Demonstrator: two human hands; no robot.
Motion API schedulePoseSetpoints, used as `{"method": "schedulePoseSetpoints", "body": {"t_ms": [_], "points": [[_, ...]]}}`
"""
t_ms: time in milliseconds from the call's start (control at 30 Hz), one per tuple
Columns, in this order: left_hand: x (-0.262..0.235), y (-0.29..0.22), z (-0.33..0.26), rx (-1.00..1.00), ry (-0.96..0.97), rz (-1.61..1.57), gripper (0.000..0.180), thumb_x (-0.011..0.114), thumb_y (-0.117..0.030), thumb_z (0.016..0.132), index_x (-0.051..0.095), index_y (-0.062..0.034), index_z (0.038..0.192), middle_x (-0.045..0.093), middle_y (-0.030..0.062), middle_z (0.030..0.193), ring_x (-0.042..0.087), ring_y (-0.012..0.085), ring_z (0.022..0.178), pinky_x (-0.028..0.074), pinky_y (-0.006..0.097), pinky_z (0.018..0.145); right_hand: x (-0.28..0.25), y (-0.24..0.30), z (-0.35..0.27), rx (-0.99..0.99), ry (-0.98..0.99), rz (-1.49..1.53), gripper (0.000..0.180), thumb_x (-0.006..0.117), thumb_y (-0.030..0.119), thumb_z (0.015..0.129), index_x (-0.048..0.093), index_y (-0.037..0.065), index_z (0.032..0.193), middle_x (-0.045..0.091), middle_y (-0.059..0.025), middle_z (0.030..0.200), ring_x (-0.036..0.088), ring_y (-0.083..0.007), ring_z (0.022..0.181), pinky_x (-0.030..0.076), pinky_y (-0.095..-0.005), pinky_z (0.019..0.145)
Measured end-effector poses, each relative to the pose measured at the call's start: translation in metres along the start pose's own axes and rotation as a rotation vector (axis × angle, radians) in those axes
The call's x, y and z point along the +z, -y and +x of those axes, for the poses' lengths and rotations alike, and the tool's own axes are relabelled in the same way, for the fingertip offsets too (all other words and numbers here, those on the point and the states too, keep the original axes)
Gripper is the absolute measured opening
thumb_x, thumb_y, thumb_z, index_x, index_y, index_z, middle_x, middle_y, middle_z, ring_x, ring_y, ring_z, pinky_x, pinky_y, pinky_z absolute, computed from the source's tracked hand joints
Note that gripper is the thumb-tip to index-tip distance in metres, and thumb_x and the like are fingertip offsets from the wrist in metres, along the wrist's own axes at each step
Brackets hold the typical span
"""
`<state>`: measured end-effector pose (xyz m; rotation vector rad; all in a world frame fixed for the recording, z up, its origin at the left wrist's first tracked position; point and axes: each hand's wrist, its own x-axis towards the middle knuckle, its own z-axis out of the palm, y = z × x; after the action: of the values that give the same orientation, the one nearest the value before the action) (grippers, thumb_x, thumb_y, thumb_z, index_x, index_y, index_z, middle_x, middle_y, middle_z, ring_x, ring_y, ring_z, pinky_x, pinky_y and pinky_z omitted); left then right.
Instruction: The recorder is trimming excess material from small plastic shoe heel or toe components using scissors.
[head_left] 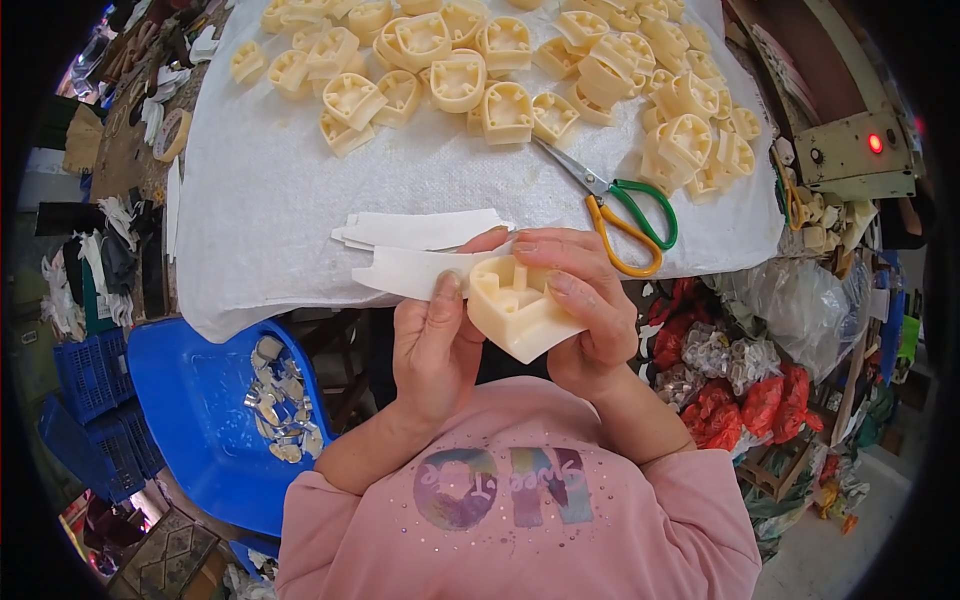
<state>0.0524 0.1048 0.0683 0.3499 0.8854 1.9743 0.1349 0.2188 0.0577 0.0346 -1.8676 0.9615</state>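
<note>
Just over the table's near edge, my right hand (590, 300) grips a cream moulded plastic piece (515, 312), hollow with small posts inside and a pointed lower corner. My left hand (437, 345) is closed, its thumb pressing a white strip (405, 272) against the left side of that piece. The strip sticks out to the left, and white material also shows below the piece on the right. Behind them a few similar white strips (430, 230) lie stacked on the table. Some of my fingers are hidden behind the piece and the strip.
A white woven sheet (270, 230) covers the table. Many cream plastic pieces (457, 80) are heaped along its far side. Scissors (620, 205) with green and yellow handles lie at right. A blue tub (200, 420) with shiny metallic pieces stands lower left; red plastic bags (745, 405) sit lower right.
</note>
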Motion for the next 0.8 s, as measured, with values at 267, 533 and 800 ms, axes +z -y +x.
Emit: {"method": "schedulePoseSetpoints", "body": {"t_ms": [267,533,800], "points": [[0.006,-0.003,-0.001,-0.032,-0.040,0.089,0.047,0.030,-0.028,0.100,0.036,0.0060,0.133,0.046,0.0148,0.131,0.048,0.0201,0.119,0.040,0.035,0.100,-0.004,-0.001,-0.003,0.024,0.019,-0.022,0.050,0.054,-0.015,0.063,0.054,0.003,0.109,0.059,-0.0170,0.108,0.058,-0.0345,0.094,0.048,-0.0384,0.076],[0.005,0.004,-0.007,0.047,-0.011,0.209,0.049,0.029,-0.027,0.101,0.036,0.0092,0.133,0.045,0.0172,0.131,0.048,0.0180,0.117,0.040,0.028,0.096,-0.001,-0.005,-0.008,-0.029,-0.005,-0.181,0.054,0.058,-0.012,0.062,0.051,0.007,0.112,0.061,-0.0135,0.104,0.054,-0.0306,0.085,0.045,-0.0378,0.073],[-0.007,-0.010,-0.002,0.150,-0.039,0.451,0.045,0.031,-0.024,0.100,0.040,0.0097,0.128,0.052,0.0206,0.123,0.054,0.0256,0.112,0.042,0.035,0.097,-0.010,-0.007,-0.011,0.037,0.061,-0.342,0.049,0.065,0.000,0.060,0.056,0.015,0.106,0.063,-0.0040,0.100,0.048,-0.0247,0.084,0.032,-0.0406,0.077]]}}
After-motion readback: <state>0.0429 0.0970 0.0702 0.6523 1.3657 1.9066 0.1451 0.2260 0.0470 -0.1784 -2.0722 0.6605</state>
